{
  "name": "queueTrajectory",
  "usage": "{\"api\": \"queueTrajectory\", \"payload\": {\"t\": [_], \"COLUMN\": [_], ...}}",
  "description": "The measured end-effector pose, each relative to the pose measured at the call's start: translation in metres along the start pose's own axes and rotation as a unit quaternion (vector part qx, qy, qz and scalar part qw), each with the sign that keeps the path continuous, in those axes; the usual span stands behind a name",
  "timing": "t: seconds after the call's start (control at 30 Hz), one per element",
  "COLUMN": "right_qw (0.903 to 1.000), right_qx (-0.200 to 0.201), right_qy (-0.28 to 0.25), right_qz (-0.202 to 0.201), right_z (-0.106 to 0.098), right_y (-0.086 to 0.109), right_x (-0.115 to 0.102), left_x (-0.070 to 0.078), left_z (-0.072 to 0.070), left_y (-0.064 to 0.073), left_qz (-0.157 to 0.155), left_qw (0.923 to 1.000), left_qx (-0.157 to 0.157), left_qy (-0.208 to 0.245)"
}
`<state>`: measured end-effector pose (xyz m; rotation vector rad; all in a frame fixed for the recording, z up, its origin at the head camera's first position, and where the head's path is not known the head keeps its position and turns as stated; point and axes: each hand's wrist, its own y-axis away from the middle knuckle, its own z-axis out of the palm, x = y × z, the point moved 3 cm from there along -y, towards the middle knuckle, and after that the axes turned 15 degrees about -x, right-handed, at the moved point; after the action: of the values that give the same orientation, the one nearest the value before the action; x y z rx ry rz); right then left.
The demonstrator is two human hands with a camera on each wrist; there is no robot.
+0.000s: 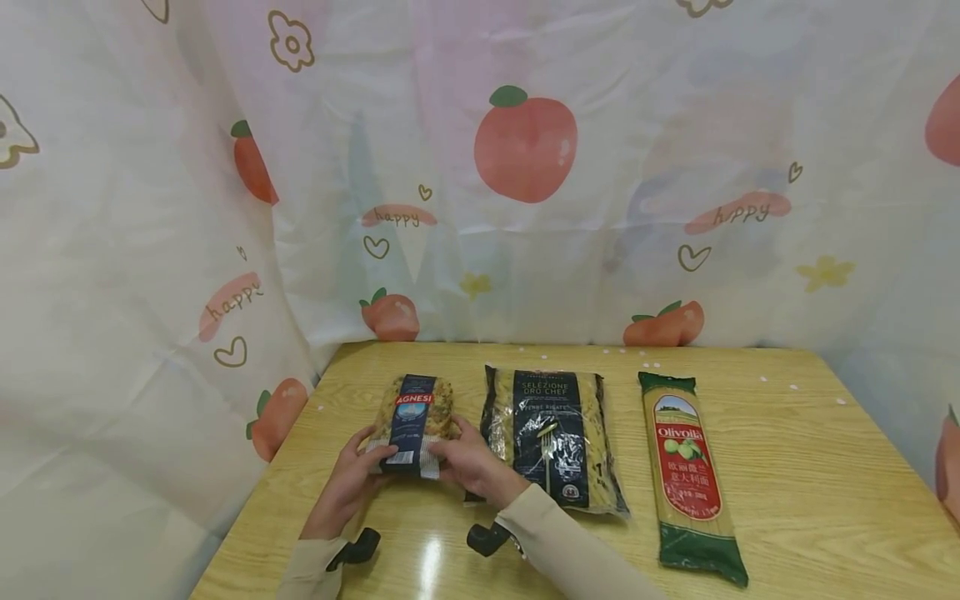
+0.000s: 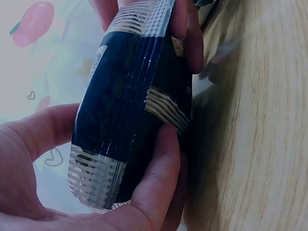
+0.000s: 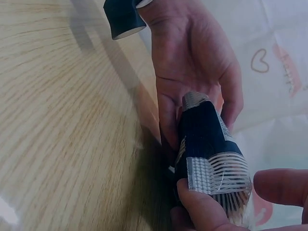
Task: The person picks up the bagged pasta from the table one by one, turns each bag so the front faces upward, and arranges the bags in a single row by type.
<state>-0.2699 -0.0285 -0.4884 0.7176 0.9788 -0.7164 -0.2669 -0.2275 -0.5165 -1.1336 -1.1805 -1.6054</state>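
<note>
Both hands hold a small pasta bag (image 1: 413, 421) with a dark blue "AGNESI" band and clear sides, at the left of the table. My left hand (image 1: 354, 477) grips its near left corner, thumb on top. My right hand (image 1: 474, 457) grips the near right side, thumb also on top. The left wrist view shows the bag's sealed, striped end (image 2: 127, 101) with fingers beneath it. Whether the far end touches the table cannot be told. Right of the hands lies a larger penne bag (image 1: 551, 442), its lower left partly behind my right hand.
A long spaghetti pack (image 1: 686, 475) with green ends and a red label lies further right. The wooden table (image 1: 810, 483) carries small white spots near its back edge. A printed curtain (image 1: 525, 250) hangs behind and at both sides.
</note>
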Motion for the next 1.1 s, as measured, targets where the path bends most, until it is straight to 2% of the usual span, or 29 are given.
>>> {"api": "queueTrajectory", "payload": {"t": [0.37,0.53,0.7,0.8,1.0,1.1], "right_qw": [0.9995,0.9996,0.9989,0.9956,0.9828,0.9753], "right_qx": [0.003,-0.001,0.002,0.018,0.045,0.040], "right_qy": [0.029,0.027,0.046,0.092,0.179,0.216], "right_qz": [0.010,0.003,0.005,0.000,-0.010,-0.024], "right_z": [-0.003,-0.003,-0.002,-0.001,0.002,0.000], "right_y": [-0.002,-0.003,-0.002,0.000,0.011,0.019], "right_x": [-0.001,-0.001,-0.002,-0.005,-0.018,-0.026], "left_x": [0.001,0.001,0.006,0.013,0.021,0.025], "left_z": [-0.001,-0.002,-0.001,0.000,0.002,0.005], "left_y": [-0.005,-0.008,-0.008,-0.007,-0.007,-0.006], "left_qz": [0.000,-0.010,-0.013,-0.005,-0.010,-0.004], "left_qw": [0.9997,0.9978,0.9886,0.9812,0.9701,0.9605], "left_qx": [0.001,0.013,0.035,0.051,0.070,0.083], "left_qy": [-0.024,-0.064,-0.146,-0.186,-0.232,-0.266]}}
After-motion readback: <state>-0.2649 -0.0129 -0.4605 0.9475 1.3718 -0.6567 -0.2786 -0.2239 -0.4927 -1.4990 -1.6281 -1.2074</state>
